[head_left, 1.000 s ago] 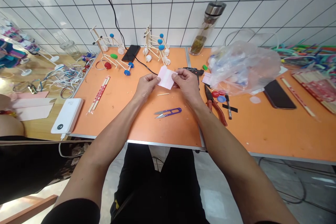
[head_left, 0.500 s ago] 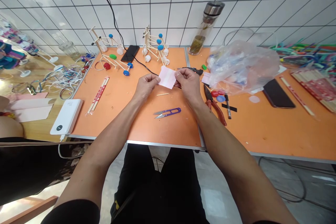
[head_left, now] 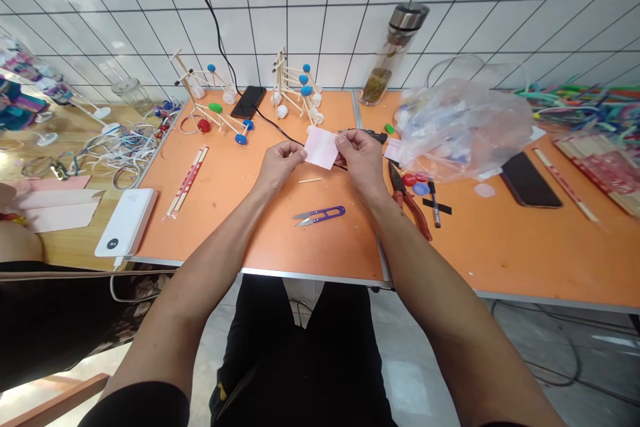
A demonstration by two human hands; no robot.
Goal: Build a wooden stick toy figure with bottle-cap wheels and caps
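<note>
A small sheet of pale pink paper is pinched at its two side edges, held up a little above the orange table. My left hand grips its left edge and my right hand grips its right edge. Below the hands lie a thin wooden stick and purple-handled thread snips. A black cable passes just behind my left hand. A black tool lies behind my right hand.
Wooden stick models with blue and white balls stand at the back beside a black phone. To the right lie red-handled pliers, a clear plastic bag and a glass bottle. A white power bank lies at the left edge. A seated person's arm shows at far left.
The paper and both hands have shifted slightly to the right and the paper is held a little flatter. My grip on it has not changed.
</note>
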